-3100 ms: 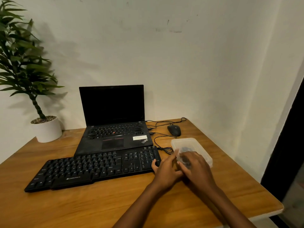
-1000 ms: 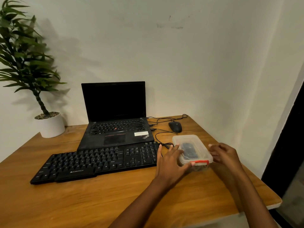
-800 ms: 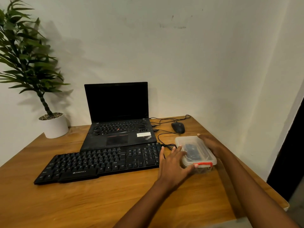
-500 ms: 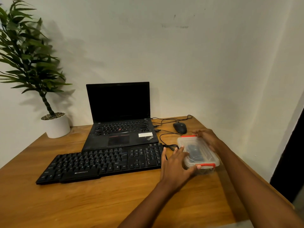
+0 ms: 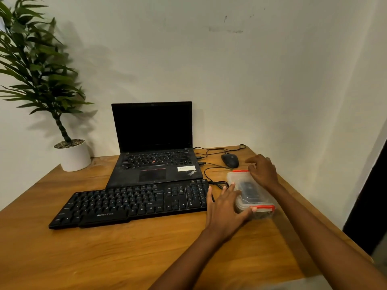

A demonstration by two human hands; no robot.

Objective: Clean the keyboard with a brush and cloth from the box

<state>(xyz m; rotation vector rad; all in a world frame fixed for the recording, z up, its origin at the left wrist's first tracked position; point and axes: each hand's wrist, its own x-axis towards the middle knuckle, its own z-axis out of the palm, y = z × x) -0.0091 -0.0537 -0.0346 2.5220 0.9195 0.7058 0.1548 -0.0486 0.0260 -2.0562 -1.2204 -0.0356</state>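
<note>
Left hand [image 5: 225,208] flat, fingers straight, pressed against the near-left side of the box [image 5: 257,197]; right hand [image 5: 262,171] arched over its far orange latch, grip not discernible; box clear, lidded, dark contents, on table [image 5: 125,252] just right of keyboard [image 5: 134,204].

Through the cloudy lid of the box [image 5: 257,197] only a dark, blurred shape shows, and what it is cannot be told. The right hand [image 5: 262,172] covers the box's far right corner, hiding whether its fingertips grip the red clip [image 5: 240,170]. The left hand [image 5: 224,208] hides the near left corner. Both forearms and the plant [image 5: 35,65] are cut off by the picture's edges.
</note>
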